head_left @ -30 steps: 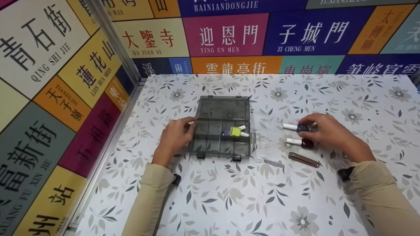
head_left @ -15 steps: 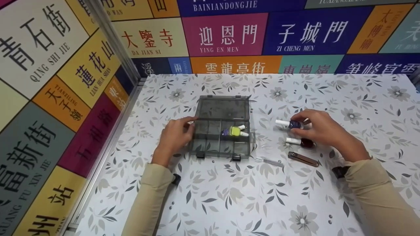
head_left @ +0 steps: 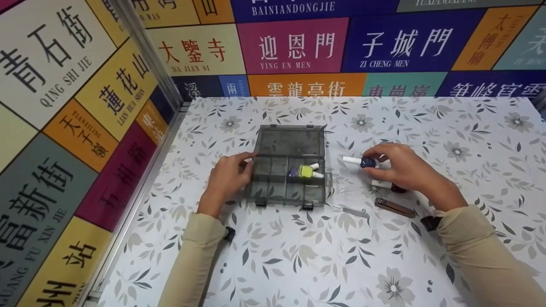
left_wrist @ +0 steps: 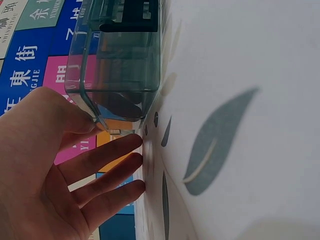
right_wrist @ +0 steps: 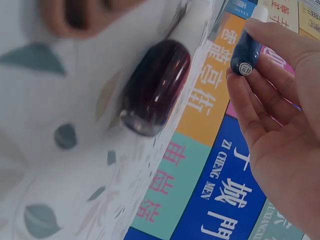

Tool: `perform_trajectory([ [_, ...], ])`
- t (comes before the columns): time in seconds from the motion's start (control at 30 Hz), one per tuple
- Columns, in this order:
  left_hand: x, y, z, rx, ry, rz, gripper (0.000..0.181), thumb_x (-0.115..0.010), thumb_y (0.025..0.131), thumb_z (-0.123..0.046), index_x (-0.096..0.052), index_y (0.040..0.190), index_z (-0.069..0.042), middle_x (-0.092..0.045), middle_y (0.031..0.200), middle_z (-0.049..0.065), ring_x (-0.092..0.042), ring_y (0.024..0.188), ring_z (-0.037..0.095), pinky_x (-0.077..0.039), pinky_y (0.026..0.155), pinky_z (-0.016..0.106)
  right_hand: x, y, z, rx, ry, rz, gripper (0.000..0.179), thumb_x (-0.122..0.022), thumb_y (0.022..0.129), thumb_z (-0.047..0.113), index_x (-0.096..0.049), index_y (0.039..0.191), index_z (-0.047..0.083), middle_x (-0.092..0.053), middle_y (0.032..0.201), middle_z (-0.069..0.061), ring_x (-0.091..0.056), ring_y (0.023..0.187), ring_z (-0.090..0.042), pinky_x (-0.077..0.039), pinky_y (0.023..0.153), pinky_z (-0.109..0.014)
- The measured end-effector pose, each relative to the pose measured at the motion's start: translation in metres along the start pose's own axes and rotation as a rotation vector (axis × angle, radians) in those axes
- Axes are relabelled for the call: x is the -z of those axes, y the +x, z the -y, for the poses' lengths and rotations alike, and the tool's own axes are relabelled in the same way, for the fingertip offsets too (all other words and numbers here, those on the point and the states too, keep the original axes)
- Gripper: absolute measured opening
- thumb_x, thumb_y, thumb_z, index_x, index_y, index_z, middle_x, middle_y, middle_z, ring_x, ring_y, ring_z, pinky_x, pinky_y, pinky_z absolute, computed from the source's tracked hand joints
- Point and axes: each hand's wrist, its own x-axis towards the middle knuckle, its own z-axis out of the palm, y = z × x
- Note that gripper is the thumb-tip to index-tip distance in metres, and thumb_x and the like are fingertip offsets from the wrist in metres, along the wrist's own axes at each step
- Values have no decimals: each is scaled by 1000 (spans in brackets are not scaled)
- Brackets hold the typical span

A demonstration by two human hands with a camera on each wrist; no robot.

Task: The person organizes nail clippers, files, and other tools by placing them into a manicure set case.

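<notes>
My right hand (head_left: 399,164) pinches a dark blue nail polish bottle (head_left: 369,162) between thumb and fingers, its white cap pointing left. In the right wrist view the same bottle (right_wrist: 246,52) is held off the table. A dark red nail polish bottle (head_left: 399,187) with a white cap lies below that hand, partly hidden by it. My left hand (head_left: 229,178) touches the left side of a grey see-through divided box (head_left: 273,166), its fingers mostly straight in the left wrist view. Yellow (head_left: 306,171) and purple (head_left: 293,172) nail polish bottles lie in a right-hand compartment.
A brown nail clipper (head_left: 394,207) lies in front of the red bottle. A small clear-and-white tool (head_left: 352,210) lies right of the box's front corner. The flowered table (head_left: 298,264) meets sign-printed walls at the back and left.
My right hand has lifted the blue nail polish bottle and carried it left toward the box, now partly covering the red bottle. The left hand and the box stay put.
</notes>
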Motion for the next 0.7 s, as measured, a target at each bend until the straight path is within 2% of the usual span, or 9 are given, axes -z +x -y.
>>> perform_trajectory([
  [0.13,-1,-1,-1,7,-18,1,36,-61,108,-26,-74,141,-29,-83,105,1,-73,78,12,-54,62,36,-3,6,6,17,15,-6,33,-85,95,18,-77,125,7,-78,113,-9,-75,103,-29,-59,89,-54],
  [0.37,-1,-1,-1,16,-16,-6,36,-62,107,-26,-75,140,-30,-83,107,2,-76,85,14,-58,68,39,-11,17,22,29,48,8,30,-83,98,23,-78,125,9,-77,112,-6,-74,103,-26,-60,91,-50],
  [0.7,0,0,-1,20,-17,-5,36,-63,106,-26,-75,140,-30,-84,105,2,-76,83,14,-58,67,40,-26,32,40,30,70,-4,32,-86,95,21,-78,123,8,-78,112,-7,-74,102,-26,-60,92,-50],
])
